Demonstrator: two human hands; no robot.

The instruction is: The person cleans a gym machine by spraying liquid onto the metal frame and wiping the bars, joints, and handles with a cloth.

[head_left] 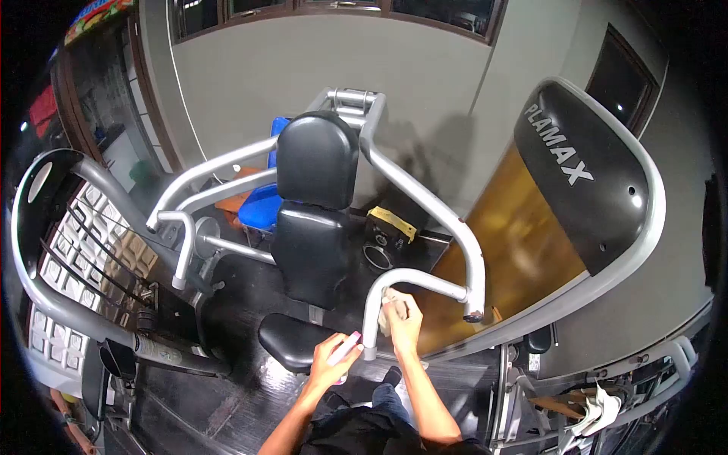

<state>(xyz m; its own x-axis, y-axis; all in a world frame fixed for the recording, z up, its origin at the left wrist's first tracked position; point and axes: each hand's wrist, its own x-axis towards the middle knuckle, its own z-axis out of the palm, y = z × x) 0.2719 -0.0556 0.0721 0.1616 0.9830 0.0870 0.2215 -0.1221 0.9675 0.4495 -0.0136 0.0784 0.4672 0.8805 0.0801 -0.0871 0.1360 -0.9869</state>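
Observation:
I stand before a silver and black gym press machine with a padded backrest (317,159) and seat (290,341). My right hand (402,315) presses a pale cloth (385,317) against the machine's right curved handle bar (379,292). My left hand (331,360) grips a small bottle with a pink top (350,345), held just left of the bar's lower end. Most of the bottle is hidden by my fingers.
A black and amber weight-stack cover marked PLAMAX (576,174) stands to the right. Another machine frame (61,288) is at the left. A blue chair (262,205) and a yellow-topped box (388,227) sit behind the seat. The floor is dark.

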